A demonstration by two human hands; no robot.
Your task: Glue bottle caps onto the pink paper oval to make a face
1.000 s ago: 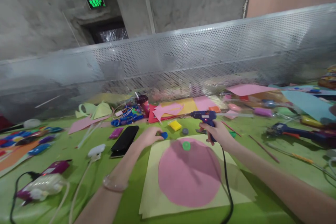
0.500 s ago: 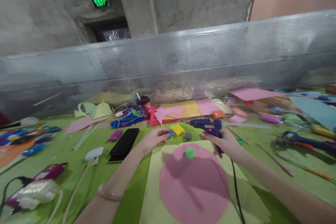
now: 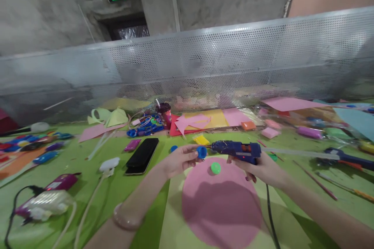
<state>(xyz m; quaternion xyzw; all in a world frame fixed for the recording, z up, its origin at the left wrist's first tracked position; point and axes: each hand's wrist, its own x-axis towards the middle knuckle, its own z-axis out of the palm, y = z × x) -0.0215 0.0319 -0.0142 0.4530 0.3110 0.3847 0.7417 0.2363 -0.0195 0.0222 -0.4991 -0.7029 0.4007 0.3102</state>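
Observation:
My left hand point(image 3: 182, 160) pinches a blue bottle cap point(image 3: 201, 152) between thumb and fingers, its hollow side turned toward the right. In my right hand point(image 3: 260, 167) is a dark blue hot glue gun point(image 3: 236, 150), with a small red light on its side and a clear glue stick point(image 3: 298, 152) sticking out of its back. The gun's nozzle points left, at or very near the cap; whether they touch I cannot tell. Below both hands lies a pink paper circle point(image 3: 222, 202) on a pale yellow sheet point(image 3: 172, 218), with a green cap point(image 3: 215, 168) near its top edge.
A black phone point(image 3: 142, 156) and another blue cap point(image 3: 173, 148) lie to the left. Beyond are a yellow packet point(image 3: 201, 139), a dark drink cup point(image 3: 165, 114) and coloured papers. Pliers point(image 3: 347, 157) lie right. The gun's black cord point(image 3: 270, 214) runs toward me. A perforated metal screen point(image 3: 187, 66) stands behind.
The glue gun has turned from pointing away to lying level, nozzle leftward by the blue cap. My left hand has moved the cap right, toward the nozzle. The view has shifted slightly.

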